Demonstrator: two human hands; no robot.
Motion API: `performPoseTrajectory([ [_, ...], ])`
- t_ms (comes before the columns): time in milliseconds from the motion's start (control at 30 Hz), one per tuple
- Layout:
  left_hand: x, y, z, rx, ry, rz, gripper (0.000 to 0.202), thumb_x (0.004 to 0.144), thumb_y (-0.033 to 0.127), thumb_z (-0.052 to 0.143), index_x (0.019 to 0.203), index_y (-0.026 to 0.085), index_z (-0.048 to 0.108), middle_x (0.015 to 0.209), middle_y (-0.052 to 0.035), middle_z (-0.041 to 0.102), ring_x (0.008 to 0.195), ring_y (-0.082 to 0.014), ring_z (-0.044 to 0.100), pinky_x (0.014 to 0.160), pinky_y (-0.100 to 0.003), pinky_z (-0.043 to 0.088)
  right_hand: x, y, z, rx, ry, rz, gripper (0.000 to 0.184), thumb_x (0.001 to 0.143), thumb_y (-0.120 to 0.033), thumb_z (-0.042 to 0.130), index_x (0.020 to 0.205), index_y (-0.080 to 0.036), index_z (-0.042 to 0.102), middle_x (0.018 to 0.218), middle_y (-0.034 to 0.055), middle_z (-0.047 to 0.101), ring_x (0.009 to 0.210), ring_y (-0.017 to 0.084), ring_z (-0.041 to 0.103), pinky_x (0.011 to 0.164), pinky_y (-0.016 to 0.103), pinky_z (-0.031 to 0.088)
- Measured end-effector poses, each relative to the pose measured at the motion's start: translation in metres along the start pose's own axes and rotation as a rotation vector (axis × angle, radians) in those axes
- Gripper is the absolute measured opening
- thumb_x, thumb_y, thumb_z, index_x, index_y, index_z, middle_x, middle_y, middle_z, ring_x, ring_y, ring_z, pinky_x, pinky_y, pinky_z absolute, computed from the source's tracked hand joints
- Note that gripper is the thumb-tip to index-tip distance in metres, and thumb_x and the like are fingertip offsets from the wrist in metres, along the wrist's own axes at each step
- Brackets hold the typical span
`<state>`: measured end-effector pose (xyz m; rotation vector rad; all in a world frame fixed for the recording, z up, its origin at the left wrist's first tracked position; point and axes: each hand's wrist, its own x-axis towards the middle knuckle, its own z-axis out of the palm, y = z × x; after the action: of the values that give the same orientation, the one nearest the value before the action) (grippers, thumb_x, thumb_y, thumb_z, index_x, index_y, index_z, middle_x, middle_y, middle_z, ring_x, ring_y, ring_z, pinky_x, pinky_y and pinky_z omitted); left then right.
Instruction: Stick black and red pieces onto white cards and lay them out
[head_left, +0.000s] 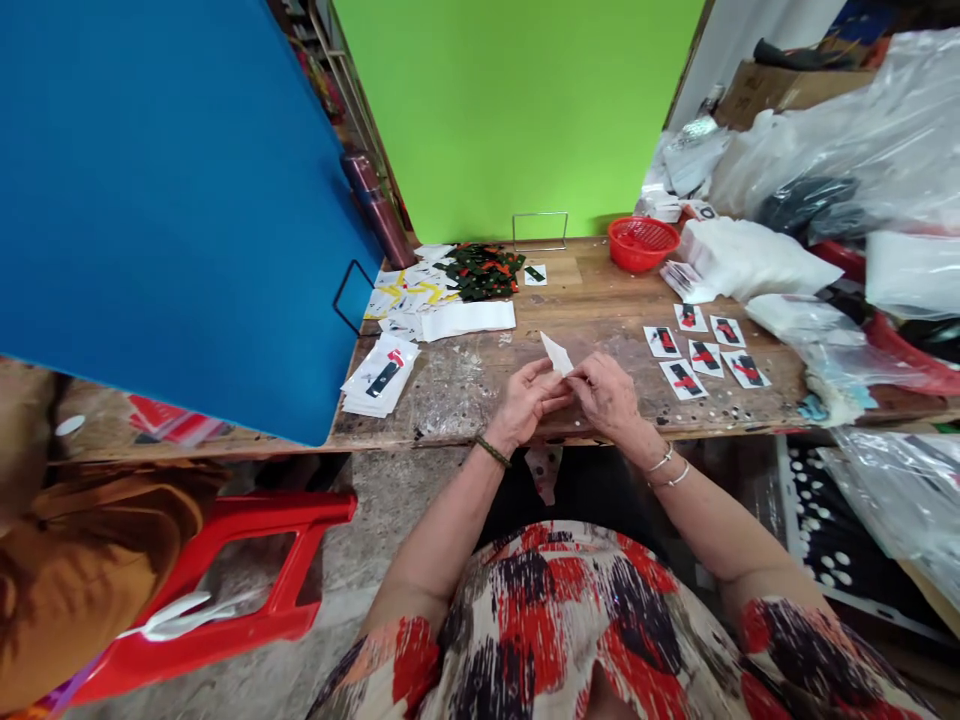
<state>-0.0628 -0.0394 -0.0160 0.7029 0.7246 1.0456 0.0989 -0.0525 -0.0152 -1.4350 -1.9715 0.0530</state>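
Observation:
A small white card (556, 353) is held up over the front of the wooden table between both my hands. My left hand (527, 398) grips it from the left, its fingers curled behind the card. At its right edge my right hand (606, 394) pinches the card between thumb and fingers. What the card's far side carries is hidden from me. To the right lie several white cards with black and red pieces (705, 357) on them. On the left rests a stack of printed white cards (382, 376).
At the back is a heap of dark green and red pieces (484, 270), beside a blank white strip (469, 319). A red basket (643, 243) stands by the green panel (517, 110). Plastic bags (757, 255) crowd the right. A blue panel (172, 200) blocks the left; a red stool (277, 560) is below.

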Motion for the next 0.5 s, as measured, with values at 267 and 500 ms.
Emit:
performPoseTrajectory([
  [267,0.001,-0.027,0.01,0.145,0.132,0.097,0.053,0.048,0.045,0.096,0.079,0.013,0.067,0.073,0.0014,0.07,0.064,-0.0107,0.065,0.066,-0.026,0.06,-0.006,0.0,0.015,0.614,-0.109,0.536,0.022,0.068,-0.038,0.069,0.06,-0.021,0.058,0.059,-0.001,0.061,0.057,0.014,0.051,0.055,0.027,0.04],
  [500,0.007,-0.03,0.004,0.301,0.099,0.128,0.034,0.073,0.045,0.08,0.075,0.014,0.068,0.074,0.0005,0.07,0.065,-0.0131,0.068,0.066,-0.029,0.063,-0.004,0.001,0.011,0.954,-0.129,0.686,0.027,0.06,-0.044,0.075,0.065,-0.02,0.061,0.054,-0.004,0.058,0.044,0.009,0.042,0.044,0.024,0.034],
])
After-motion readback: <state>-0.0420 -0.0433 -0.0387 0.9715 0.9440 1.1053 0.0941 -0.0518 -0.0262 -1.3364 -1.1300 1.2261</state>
